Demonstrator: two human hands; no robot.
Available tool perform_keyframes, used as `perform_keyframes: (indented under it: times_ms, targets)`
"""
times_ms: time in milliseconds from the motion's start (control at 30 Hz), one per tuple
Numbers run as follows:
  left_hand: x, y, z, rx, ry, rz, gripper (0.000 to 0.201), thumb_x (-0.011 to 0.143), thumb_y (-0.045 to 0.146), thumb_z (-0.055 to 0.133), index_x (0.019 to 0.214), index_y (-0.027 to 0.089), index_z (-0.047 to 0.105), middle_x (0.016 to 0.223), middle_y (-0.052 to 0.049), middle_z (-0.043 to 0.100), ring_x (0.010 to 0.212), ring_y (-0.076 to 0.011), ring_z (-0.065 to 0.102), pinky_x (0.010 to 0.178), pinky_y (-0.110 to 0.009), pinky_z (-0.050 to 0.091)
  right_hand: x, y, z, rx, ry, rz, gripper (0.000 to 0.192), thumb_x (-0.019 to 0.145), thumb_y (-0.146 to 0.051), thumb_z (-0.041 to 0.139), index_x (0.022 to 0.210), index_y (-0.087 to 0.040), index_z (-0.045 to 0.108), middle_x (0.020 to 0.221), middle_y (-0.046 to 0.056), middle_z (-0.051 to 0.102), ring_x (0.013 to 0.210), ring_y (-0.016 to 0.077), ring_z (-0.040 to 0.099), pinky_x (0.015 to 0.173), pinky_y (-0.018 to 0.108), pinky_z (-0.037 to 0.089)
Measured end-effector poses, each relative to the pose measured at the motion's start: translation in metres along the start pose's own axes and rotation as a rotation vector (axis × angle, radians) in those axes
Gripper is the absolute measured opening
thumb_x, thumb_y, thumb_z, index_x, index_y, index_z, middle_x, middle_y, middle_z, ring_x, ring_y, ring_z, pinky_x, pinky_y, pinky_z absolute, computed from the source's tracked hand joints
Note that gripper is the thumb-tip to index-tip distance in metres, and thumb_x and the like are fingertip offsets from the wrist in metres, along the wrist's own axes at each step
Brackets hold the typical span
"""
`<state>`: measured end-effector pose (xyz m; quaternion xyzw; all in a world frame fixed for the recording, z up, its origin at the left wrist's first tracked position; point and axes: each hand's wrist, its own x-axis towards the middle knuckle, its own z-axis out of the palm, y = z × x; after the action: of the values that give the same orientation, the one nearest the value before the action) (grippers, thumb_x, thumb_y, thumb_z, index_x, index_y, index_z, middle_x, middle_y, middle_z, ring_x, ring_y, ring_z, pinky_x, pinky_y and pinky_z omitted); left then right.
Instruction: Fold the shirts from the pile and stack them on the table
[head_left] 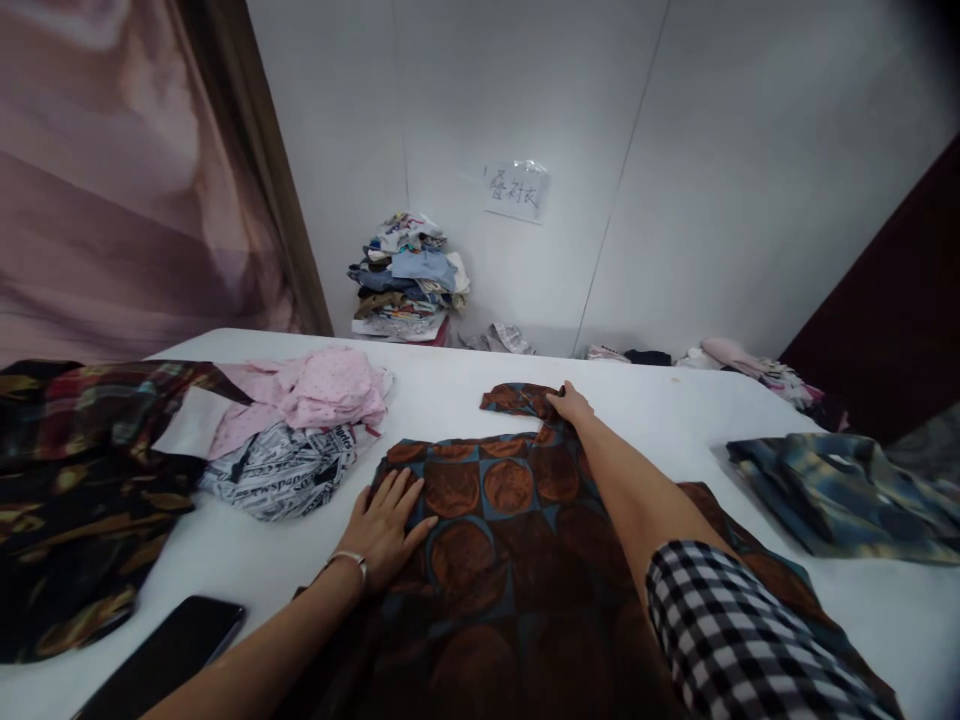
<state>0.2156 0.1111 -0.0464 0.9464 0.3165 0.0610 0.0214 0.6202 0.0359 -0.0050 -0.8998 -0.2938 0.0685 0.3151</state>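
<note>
A brown shirt [536,550] with teal and rust-coloured circles lies spread on the white table in front of me. My left hand [390,525] rests flat on its left side, fingers apart, a bracelet at the wrist. Further off, my right hand [571,402] grips the shirt at its far edge, thumb and fingers closed on the cloth. From there a narrow strip of the same fabric, perhaps the collar, reaches leftward over the table. My right forearm covers part of the shirt's right side.
Left lie a pink garment [330,385], a newspaper-print garment [281,470] and dark patterned clothes [82,500]. A black phone [169,655] is near my left forearm. Right sits a folded blue-green garment [847,495]. A clothes pile [409,275] stands behind the white table [645,410], below a wall sign [517,190].
</note>
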Motion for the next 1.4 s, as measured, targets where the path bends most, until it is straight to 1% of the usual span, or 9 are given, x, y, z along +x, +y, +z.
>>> perform_keyframes:
  times_ms: [200,333,500,633,767,933,1067,1167,1400]
  targets:
    - [0.001,0.000,0.003,0.005,-0.004,-0.016,0.065,0.086,0.059,0.038,0.139,0.022,0.046,0.150,-0.010,0.037,0.140,-0.0294,0.027,0.111,-0.053,0.021,-0.006,-0.026,-0.010,0.012,0.073,-0.170,0.031,0.081,-0.016,0.048,0.104,-0.017,0.069,0.111,0.010,0.067,0.108,0.0233,0.059,0.094,0.035,0.043]
    - [0.002,0.002,-0.004,-0.014,-0.004,-0.028,0.062,0.086,0.057,0.041,0.137,0.022,0.048,0.148,-0.011,0.039,0.139,-0.0299,0.030,0.111,-0.055,0.021,-0.073,-0.039,-0.033,0.044,0.112,-0.569,0.030,0.086,-0.020,0.047,0.107,-0.021,0.068,0.106,0.007,0.067,0.104,0.0195,0.058,0.093,0.033,0.044]
    - [0.008,0.025,-0.035,-0.142,0.201,0.093,0.055,0.088,0.054,0.041,0.128,0.020,0.055,0.141,-0.011,0.049,0.131,-0.0278,0.042,0.109,-0.048,0.028,-0.210,-0.008,-0.053,-0.006,-0.415,-1.286,0.035,0.089,-0.028,0.053,0.123,-0.024,0.060,0.093,0.006,0.070,0.087,0.0171,0.062,0.083,0.033,0.047]
    - [0.024,0.062,-0.045,-0.434,0.079,0.081,0.051,0.088,0.053,0.040,0.120,0.018,0.059,0.125,-0.010,0.062,0.112,-0.0225,0.058,0.096,-0.034,0.044,-0.248,0.022,-0.070,0.182,-0.385,-1.002,0.032,0.091,-0.028,0.050,0.119,-0.023,0.064,0.093,0.006,0.072,0.085,0.0161,0.065,0.080,0.031,0.050]
    - [0.043,0.096,-0.034,-0.525,-0.123,-0.074,0.053,0.077,0.054,0.056,0.113,0.015,0.061,0.109,-0.013,0.068,0.099,-0.0267,0.064,0.084,-0.035,0.049,-0.218,0.033,-0.073,0.407,-0.210,-0.503,0.024,0.083,-0.032,0.057,0.101,-0.021,0.071,0.084,0.005,0.072,0.074,0.0171,0.066,0.072,0.033,0.054]
    - [0.058,0.121,-0.041,-0.548,-0.088,-0.068,0.019,0.078,0.030,0.057,0.088,0.020,0.068,0.094,-0.008,0.072,0.094,-0.0239,0.064,0.082,-0.032,0.047,-0.194,0.014,-0.054,0.562,-0.357,-0.109,0.038,0.077,-0.032,0.067,0.113,-0.019,0.065,0.096,0.007,0.070,0.067,0.0139,0.063,0.050,0.022,0.050]
    - [0.066,0.137,-0.065,-0.662,0.016,0.076,0.026,0.085,0.031,0.048,0.097,0.021,0.069,0.094,-0.003,0.072,0.091,-0.0180,0.064,0.083,-0.029,0.048,-0.189,-0.013,-0.053,0.769,-0.569,-0.023,0.056,0.079,-0.037,0.067,0.131,-0.024,0.050,0.106,0.007,0.068,0.059,0.0096,0.062,0.039,0.017,0.041]
    - [0.076,0.142,-0.080,-0.841,0.071,0.224,0.030,0.084,0.032,0.048,0.101,0.019,0.069,0.092,-0.002,0.072,0.087,-0.0173,0.064,0.081,-0.029,0.049,-0.173,-0.034,-0.071,0.858,-0.639,-0.055,0.023,0.081,-0.023,0.065,0.103,-0.016,0.065,0.082,0.004,0.069,0.047,0.0050,0.053,0.038,0.015,0.037]
    - [0.106,0.085,-0.073,-0.410,0.064,0.025,0.043,0.088,0.038,0.043,0.124,0.020,0.058,0.126,-0.005,0.063,0.112,-0.0179,0.058,0.096,-0.026,0.044,-0.095,-0.075,-0.157,0.813,-0.155,-0.083,0.016,0.084,-0.004,0.052,0.077,-0.015,0.061,0.068,0.002,0.067,0.048,0.0063,0.056,0.040,0.015,0.040]
